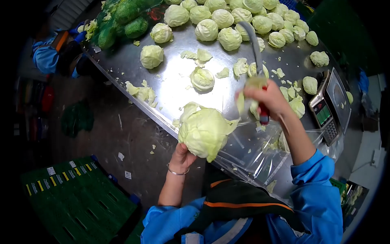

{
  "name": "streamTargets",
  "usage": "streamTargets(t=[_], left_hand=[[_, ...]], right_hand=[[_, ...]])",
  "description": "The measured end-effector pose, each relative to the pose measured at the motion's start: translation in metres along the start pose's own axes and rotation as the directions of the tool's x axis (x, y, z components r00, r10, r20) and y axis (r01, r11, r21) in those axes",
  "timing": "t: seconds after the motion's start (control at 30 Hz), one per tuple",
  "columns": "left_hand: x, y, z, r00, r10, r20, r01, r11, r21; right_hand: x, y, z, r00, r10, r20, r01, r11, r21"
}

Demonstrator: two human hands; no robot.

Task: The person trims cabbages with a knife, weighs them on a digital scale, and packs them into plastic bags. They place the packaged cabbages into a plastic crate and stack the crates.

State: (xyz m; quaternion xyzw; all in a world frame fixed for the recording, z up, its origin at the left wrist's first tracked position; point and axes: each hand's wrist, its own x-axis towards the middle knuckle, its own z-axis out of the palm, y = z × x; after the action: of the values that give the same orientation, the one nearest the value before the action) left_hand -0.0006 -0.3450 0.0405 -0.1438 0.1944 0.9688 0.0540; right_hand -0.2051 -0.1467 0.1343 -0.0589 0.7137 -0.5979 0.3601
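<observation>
A large pale green cabbage (203,131) with loose outer leaves rests in my left hand (183,156), whose fingers wrap round its underside near the table's edge. To the right, over the metal table (170,87), my right hand (268,97) is closed on the red handle of a knife (255,46) with a long curved blade pointing away from me. A torn piece of leaf (240,103) hangs at the fingers of that hand. One smaller cabbage (202,79) lies on the table just beyond the held one, with leaf scraps around it.
Many cabbages (222,18) cover the table's far side, beside green net bags (136,27). A scale (327,105) stands at the right, near clear plastic film (266,156). Green crates (81,203) are at the lower left. Another person (45,59) is at the upper left.
</observation>
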Motion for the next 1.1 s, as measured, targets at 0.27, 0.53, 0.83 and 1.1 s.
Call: streamTargets(t=[0.27,0.53,0.83,1.1], left_hand=[[0.011,0.034,0.039,0.966,0.238,0.097,-0.247,0.749,0.615],[0.013,0.027,0.034,0.964,0.254,0.084,-0.267,0.905,0.331],[0.028,0.051,0.032,0.977,-0.041,0.208,-0.128,0.667,0.734],[0.022,0.046,0.055,0.899,0.167,0.405,-0.388,0.733,0.559]], right_hand=[[-0.038,-0.007,0.057,0.818,-0.566,0.106,0.564,0.751,-0.343],[0.01,-0.011,0.019,0.88,-0.196,-0.432,0.118,0.972,-0.202],[-0.002,-0.033,0.034,0.97,-0.172,0.17,0.217,0.929,-0.3],[-0.018,0.005,0.01,0.953,0.193,0.232,-0.265,0.904,0.335]])
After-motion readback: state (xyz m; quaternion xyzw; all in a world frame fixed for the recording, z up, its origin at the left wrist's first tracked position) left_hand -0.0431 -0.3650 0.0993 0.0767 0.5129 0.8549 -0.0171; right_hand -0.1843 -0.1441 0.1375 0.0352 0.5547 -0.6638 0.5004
